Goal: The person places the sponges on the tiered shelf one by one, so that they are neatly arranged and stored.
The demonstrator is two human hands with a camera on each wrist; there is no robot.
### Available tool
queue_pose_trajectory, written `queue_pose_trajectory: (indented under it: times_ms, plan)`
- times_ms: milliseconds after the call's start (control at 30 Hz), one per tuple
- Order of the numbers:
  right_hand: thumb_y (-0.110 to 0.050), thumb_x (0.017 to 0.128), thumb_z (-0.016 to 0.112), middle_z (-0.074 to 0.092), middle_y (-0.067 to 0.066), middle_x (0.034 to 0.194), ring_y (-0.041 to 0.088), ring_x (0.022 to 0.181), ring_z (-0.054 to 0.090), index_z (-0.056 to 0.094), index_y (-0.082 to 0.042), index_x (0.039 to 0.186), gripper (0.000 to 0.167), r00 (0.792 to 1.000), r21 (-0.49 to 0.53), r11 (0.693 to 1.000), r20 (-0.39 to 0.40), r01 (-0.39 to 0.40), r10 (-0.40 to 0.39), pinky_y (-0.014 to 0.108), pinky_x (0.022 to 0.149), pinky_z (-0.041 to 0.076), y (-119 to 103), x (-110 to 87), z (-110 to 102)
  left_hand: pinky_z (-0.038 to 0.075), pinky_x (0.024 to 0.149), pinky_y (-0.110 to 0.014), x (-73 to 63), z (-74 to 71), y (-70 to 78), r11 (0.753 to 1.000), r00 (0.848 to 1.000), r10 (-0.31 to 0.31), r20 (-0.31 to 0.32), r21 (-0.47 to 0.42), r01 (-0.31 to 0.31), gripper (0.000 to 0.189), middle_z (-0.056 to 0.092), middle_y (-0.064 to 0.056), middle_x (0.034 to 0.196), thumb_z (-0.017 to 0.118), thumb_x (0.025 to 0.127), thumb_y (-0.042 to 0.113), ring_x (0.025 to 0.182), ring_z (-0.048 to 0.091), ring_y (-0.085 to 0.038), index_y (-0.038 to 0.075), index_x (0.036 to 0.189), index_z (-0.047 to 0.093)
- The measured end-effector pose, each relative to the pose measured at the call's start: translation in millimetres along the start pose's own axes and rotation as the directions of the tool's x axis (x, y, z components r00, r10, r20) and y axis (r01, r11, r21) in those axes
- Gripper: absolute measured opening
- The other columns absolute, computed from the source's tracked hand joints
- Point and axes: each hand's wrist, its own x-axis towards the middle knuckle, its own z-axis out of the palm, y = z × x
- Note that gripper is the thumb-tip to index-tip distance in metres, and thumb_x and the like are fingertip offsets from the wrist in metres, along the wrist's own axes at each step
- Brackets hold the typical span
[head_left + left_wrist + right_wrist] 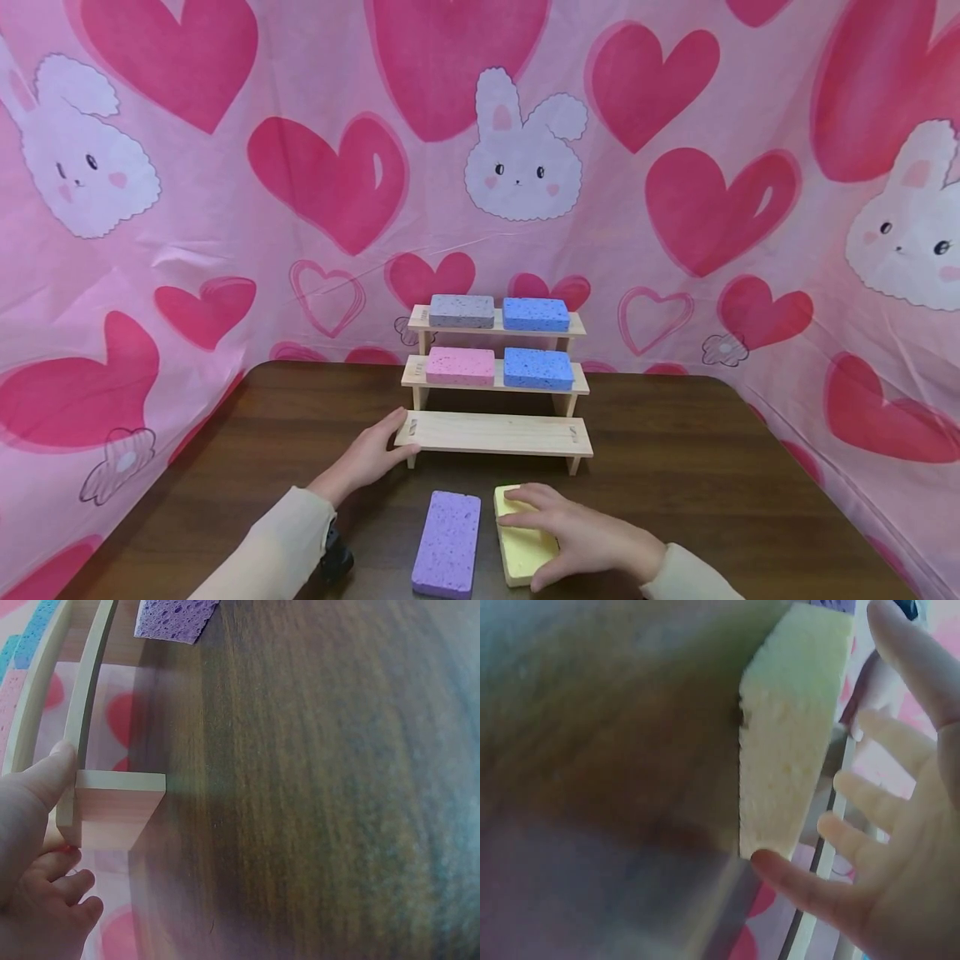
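Note:
A three-tier wooden display stand (pixel 491 433) stands on the table, its lowest tier bare. At that tier's left end, my left hand (pixel 371 454) pinches the board between thumb and forefinger; the left wrist view shows the thumb (pixel 54 774) against the board. A yellow sponge (pixel 521 554) lies in front of the stand. My right hand (pixel 573 529) hovers over its right side, fingers spread and partly hiding it. In the right wrist view a fingertip is close to the yellow sponge's end; I cannot tell whether it touches. A purple sponge (pixel 447 543) lies left of the yellow one.
A grey sponge (pixel 462 311) and a blue sponge (pixel 536 314) sit on the top tier. The middle tier holds a pink sponge (pixel 461 367) and another blue sponge (pixel 537 369). A pink heart-and-rabbit cloth (pixel 435 208) hangs behind the dark wooden table (pixel 675 467).

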Motion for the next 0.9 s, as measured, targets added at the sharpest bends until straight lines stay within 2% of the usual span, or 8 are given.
queue_pose_trajectory:
  times_ms: [167, 367, 733, 900]
  plan:
    - [-0.051, 0.075, 0.069, 0.041, 0.013, 0.136, 0.028, 0.123, 0.036, 0.055, -0.017, 0.128, 0.064, 0.997, -0.055, 0.996, -0.043, -0.063, 0.06, 0.038, 0.093, 0.042, -5, 1.1, 8, 0.029, 0.102, -0.047, -0.2, -0.1, 0.0, 1.0, 1.0, -0.009, 0.003, -0.003, 0.009, 0.073, 0.031, -0.021, 0.143, 0.069, 0.083, 0.027, 0.13, 0.03, -0.035, -0.005, 0.139, 0.034]
    - [-0.053, 0.078, 0.065, 0.043, 0.015, 0.133, 0.028, 0.121, 0.038, 0.058, -0.021, 0.125, 0.057, 0.994, -0.094, 0.991, -0.063, -0.097, 0.091, 0.039, 0.088, 0.045, -10, 4.3, 14, 0.029, 0.102, -0.047, 0.2, 0.1, -0.9, 1.0, 1.0, -0.018, 0.007, -0.001, 0.018, 0.073, 0.031, -0.02, 0.144, 0.068, 0.083, 0.028, 0.13, 0.03, -0.034, -0.004, 0.139, 0.033]
    - [-0.054, 0.077, 0.065, 0.047, 0.012, 0.131, 0.027, 0.119, 0.041, 0.064, -0.028, 0.116, 0.046, 0.993, -0.149, 0.985, -0.093, -0.09, 0.077, 0.04, 0.081, 0.048, -9, 4.8, 17, 0.029, 0.103, -0.046, -0.5, -0.2, -0.4, 1.0, 1.0, -0.024, 0.012, -0.001, 0.024, 0.074, 0.03, -0.02, 0.144, 0.068, 0.083, 0.028, 0.131, 0.029, -0.034, -0.004, 0.14, 0.033]
    - [-0.057, 0.073, 0.068, 0.048, 0.01, 0.13, 0.026, 0.117, 0.043, 0.067, -0.028, 0.105, 0.043, 0.991, -0.149, 0.986, -0.122, -0.079, 0.061, 0.037, 0.077, 0.048, -8, 3.5, 16, 0.029, 0.103, -0.047, -0.1, -0.3, -0.4, 0.999, 0.999, -0.032, 0.017, -0.013, 0.032, 0.074, 0.029, -0.019, 0.145, 0.068, 0.083, 0.027, 0.131, 0.029, -0.033, -0.003, 0.14, 0.032]
